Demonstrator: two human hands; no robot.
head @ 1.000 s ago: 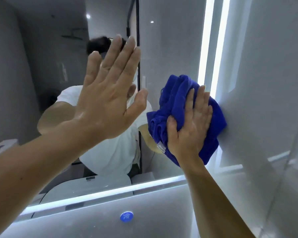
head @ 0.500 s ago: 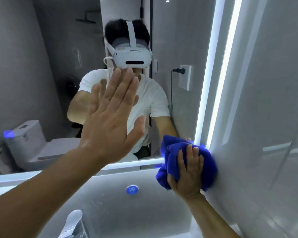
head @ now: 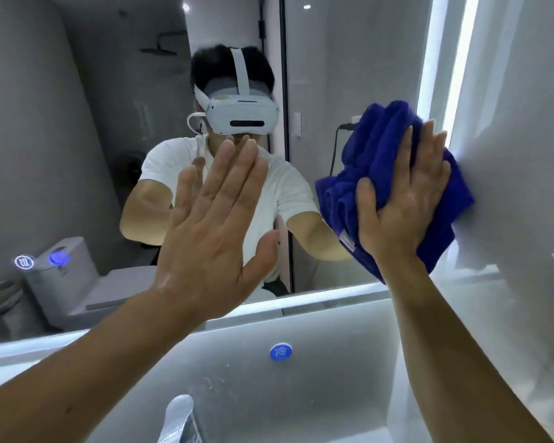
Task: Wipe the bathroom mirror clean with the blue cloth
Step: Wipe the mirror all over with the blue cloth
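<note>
Since half a second back, the right hand (head: 403, 199) has slid the blue cloth (head: 381, 174) up from the mirror's bottom corner to mid-height along the lit right edge, and the view has dropped a bit, so the faucet (head: 179, 420) shows more.

That hand lies flat on the bunched cloth, fingers together and stretched out, thumb splayed to the left, pressing it onto the mirror (head: 77, 139) rather than pinching it. Looks like a palm-pressure wipe to me.

The left hand (head: 215, 228) is open and flat, fingers nearly together, probably braced on the glass for balance, though I can't tell if it's actually touching.

The cloth's long axis runs roughly vertical, leaning a little, with folds pointing up and its tag at the lower left.
</note>
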